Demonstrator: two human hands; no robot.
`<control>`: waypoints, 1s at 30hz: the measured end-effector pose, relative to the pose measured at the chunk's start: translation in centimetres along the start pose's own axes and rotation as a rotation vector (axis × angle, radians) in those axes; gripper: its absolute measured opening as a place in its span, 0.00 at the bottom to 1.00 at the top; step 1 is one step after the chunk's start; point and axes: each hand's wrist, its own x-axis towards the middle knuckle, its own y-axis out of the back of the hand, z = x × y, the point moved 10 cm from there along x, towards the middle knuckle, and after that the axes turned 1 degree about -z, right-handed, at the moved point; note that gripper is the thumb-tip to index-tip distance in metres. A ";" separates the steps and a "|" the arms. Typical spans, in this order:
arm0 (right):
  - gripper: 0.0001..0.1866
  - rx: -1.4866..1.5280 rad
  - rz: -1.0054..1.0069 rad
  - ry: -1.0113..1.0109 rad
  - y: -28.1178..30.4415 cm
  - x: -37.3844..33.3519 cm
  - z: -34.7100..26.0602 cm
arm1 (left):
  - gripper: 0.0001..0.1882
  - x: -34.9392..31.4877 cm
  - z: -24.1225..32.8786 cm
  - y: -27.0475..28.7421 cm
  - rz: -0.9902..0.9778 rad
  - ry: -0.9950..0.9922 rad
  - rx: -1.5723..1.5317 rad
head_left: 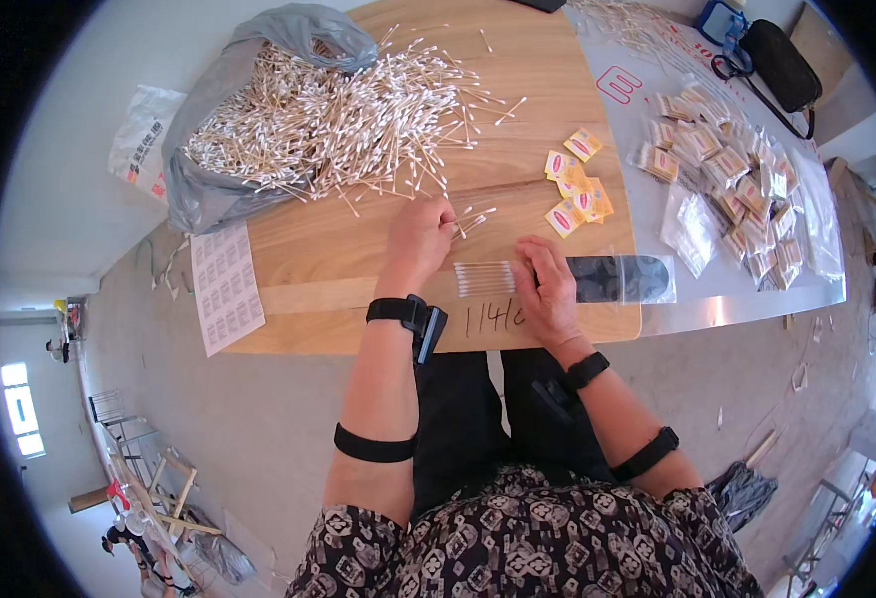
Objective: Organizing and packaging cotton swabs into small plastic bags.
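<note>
My left hand (420,239) is closed in a pinch above the wooden tabletop, with a few cotton swabs (475,223) fanning out to the right of its fingertips. They seem gripped there, though the fingers partly hide their ends. Just below lies a neat row of cotton swabs (483,279), side by side. Against the right end of that row rests my right hand (547,287), its fingers loosely bent and gripping nothing visible. A large heap of cotton swabs (358,125) spills from a grey plastic bag (193,194) at the far left.
Small yellow-and-white cards (579,189) lie right of the hands. A dark strip in clear plastic (622,279) lies beside my right hand. Packed swab bundles (747,184) pile up on the right-hand sheet, near a black pouch (780,65). A printed label sheet (226,287) hangs over the left edge.
</note>
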 end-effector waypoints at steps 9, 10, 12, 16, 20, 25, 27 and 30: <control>0.12 -0.011 -0.005 0.005 0.0 -0.1 -0.1 | 0.07 -0.4 3.5 2.0 0.179 -0.272 0.109; 0.12 -0.002 -0.007 0.000 0.0 0.0 -0.1 | 0.07 -0.2 3.5 2.1 0.180 -0.270 0.112; 0.11 -0.001 -0.003 -0.004 0.0 0.0 -0.1 | 0.07 0.5 2.4 0.7 0.025 -0.158 0.109; 0.11 0.004 0.031 0.005 0.3 0.0 0.1 | 0.07 0.0 2.4 -0.5 -0.009 -0.120 0.081; 0.10 0.010 0.033 -0.007 0.2 0.0 0.0 | 0.09 -1.9 3.4 -0.4 0.171 -0.159 0.104; 0.09 0.008 0.062 0.018 0.6 0.1 -0.3 | 0.08 -3.1 4.1 -1.5 0.100 -0.184 0.050; 0.09 0.011 0.066 0.002 0.7 0.0 -0.1 | 0.12 -3.3 4.6 -1.0 0.145 -0.184 0.139; 0.08 0.014 0.077 -0.015 0.9 0.0 0.4 | 0.29 -5.2 7.0 -2.1 0.074 -0.252 0.333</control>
